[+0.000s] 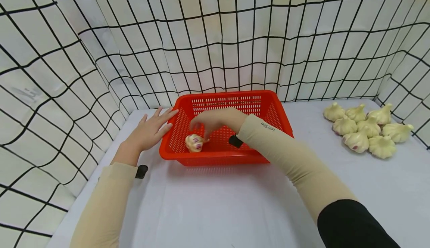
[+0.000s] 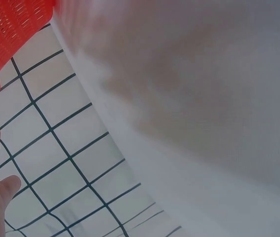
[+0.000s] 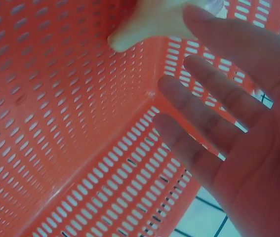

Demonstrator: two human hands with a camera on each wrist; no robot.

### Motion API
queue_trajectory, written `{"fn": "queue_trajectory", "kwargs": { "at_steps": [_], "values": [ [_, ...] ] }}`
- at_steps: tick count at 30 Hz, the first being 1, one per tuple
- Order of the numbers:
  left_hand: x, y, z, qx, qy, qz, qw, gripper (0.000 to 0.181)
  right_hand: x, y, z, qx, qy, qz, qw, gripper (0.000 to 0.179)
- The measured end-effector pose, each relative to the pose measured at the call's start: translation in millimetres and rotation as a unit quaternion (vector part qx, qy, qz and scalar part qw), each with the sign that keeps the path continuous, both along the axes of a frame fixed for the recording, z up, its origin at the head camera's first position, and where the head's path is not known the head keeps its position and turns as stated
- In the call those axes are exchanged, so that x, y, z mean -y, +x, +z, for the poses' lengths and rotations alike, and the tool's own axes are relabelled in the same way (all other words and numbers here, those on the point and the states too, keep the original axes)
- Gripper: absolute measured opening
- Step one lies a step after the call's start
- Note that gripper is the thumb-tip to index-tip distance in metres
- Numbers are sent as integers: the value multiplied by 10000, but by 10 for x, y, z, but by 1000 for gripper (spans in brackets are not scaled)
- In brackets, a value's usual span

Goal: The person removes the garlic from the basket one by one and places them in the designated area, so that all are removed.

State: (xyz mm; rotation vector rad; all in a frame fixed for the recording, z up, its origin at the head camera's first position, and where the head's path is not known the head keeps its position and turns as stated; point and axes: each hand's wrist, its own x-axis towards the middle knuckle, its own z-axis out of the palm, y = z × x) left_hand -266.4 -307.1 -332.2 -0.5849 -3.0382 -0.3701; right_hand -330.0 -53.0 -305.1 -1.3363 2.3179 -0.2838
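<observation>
A garlic bulb (image 1: 194,143) with purplish marks lies in the left front corner of the red plastic basket (image 1: 215,159). My right hand (image 1: 216,120) reaches down into this basket, its fingers loosely bent and spread apart. In the right wrist view, the thumb overlaps the bulb's body, while the pale stem (image 3: 130,37) points away from the hand and the other fingers hold nothing. My left hand (image 1: 149,130) rests its outstretched fingertips on the basket's left rim; only part of that hand shows at the edge of the left wrist view.
Several garlic bulbs (image 1: 367,126) sit grouped on the white table (image 1: 221,207) at the right. Black netting (image 1: 235,42) over pale walls closes off the back and both sides. The basket stands close to the back wall.
</observation>
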Motion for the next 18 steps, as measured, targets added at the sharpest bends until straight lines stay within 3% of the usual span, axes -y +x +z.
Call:
{"fn": "queue_trajectory", "kwargs": {
  "at_steps": [18],
  "values": [
    [-14, 17, 7, 77, 43, 47, 9999, 64, 239, 122, -57, -55, 538, 72, 9985, 57]
  ]
}}
